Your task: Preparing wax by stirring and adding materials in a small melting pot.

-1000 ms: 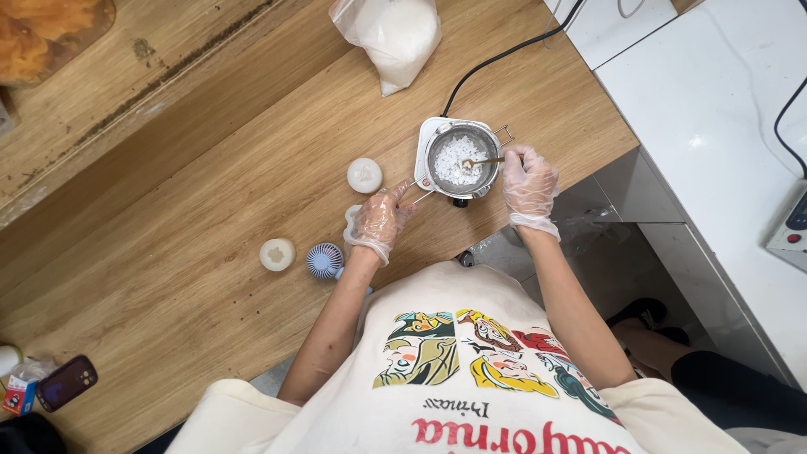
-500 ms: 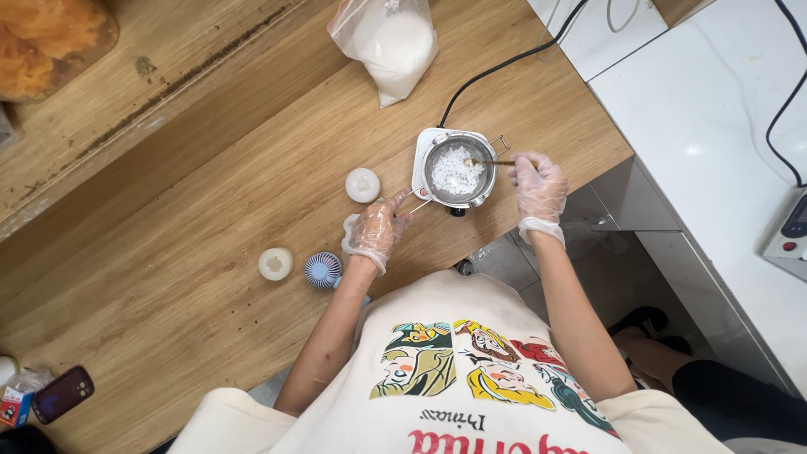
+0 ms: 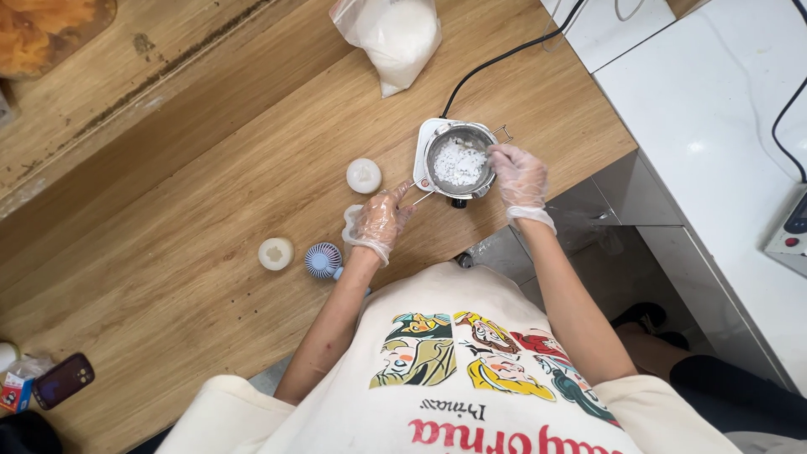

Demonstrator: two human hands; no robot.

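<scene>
pot: small metal pot (image 3: pixel 458 160) with white crumbly bits inside, sits on a small white heater plate (image 3: pixel 427 139) near the table's right edge
pot axis: long axis runs along its thin wire handle (image 3: pixel 423 192), which points down-left toward the person; a small wire loop sticks out on the opposite upper-right rim
left hand: gloved left hand (image 3: pixel 380 219), grip pinched closed on the end of the wire handle, fingers curled
right hand: gloved right hand (image 3: pixel 519 175) at the pot's right rim, fingers bent down over the edge and touching it; cannot tell if the grip clamps the rim or holds some small tool
table: wooden table (image 3: pixel 193 202), grain running diagonally
cord: black cord (image 3: pixel 504 59) leads from the heater plate up and to the right
near left hand: round white disc (image 3: pixel 363 175) just above it; another white disc (image 3: pixel 276 253) and a small blue fan (image 3: pixel 322 260) to its left
bag: clear bag of white powder (image 3: pixel 395 38) at top, well apart from the pot
far left corner: phone (image 3: pixel 62 380) near the table's lower-left edge
</scene>
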